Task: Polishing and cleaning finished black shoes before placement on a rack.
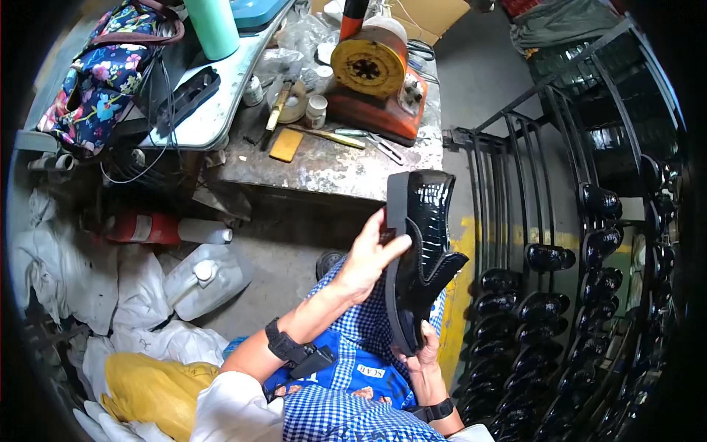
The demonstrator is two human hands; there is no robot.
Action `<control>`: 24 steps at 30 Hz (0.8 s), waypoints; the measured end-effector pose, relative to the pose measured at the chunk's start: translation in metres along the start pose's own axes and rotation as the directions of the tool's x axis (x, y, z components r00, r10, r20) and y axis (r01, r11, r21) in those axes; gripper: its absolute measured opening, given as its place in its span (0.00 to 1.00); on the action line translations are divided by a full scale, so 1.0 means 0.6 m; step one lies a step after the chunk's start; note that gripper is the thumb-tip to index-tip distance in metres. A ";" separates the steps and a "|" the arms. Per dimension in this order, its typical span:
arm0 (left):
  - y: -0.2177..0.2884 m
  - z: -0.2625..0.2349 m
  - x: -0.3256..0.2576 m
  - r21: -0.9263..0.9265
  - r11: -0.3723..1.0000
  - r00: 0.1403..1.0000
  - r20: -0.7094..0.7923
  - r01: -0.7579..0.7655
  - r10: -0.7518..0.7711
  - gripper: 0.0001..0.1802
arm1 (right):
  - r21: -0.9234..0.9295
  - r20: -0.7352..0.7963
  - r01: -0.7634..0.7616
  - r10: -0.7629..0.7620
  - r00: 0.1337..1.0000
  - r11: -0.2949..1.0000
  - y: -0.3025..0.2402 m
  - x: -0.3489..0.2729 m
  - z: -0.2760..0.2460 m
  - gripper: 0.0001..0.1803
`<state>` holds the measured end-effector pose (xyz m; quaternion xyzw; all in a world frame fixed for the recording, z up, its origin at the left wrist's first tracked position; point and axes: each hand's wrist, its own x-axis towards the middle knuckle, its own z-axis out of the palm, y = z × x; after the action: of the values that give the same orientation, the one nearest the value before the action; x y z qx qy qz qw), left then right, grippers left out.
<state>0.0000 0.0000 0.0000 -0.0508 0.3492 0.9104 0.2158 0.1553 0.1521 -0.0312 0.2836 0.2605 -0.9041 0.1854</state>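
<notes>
A glossy black shoe point(431, 206), thick-soled, is held on end above the lap point(331, 372), clasped mid-length by the left grip point(368, 258), low down by the right grip point(426, 355); beyond, a stained worktop point(317, 173) is tool-strewn, racks point(545, 86) shoe-lined.

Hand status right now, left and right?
Left hand: closed on the glossy black shoe, gripping its sole side.
Right hand: closed on the same shoe, at its lower end in the picture.
</notes>
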 end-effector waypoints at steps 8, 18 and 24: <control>-0.003 -0.008 -0.006 -0.193 0.981 0.999 -0.033 -0.010 0.004 0.29 | -0.088 -0.017 -0.003 0.001 1.000 0.996 -0.003 -0.002 0.019 0.25; 0.002 -0.012 -0.018 -0.142 0.990 0.993 0.110 -0.024 0.040 0.30 | -0.100 0.011 0.036 -0.035 0.999 0.994 0.000 -0.004 0.005 0.27; -0.012 -0.019 0.000 -0.241 0.970 0.997 -0.081 -0.009 -0.010 0.25 | -0.140 -0.002 -0.011 0.011 1.000 0.990 -0.003 0.003 -0.007 0.28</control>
<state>0.0025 -0.0023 -0.0130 -0.1141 0.2446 0.9432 0.1938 0.1547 0.1556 -0.0349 0.2717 0.3216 -0.8824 0.2099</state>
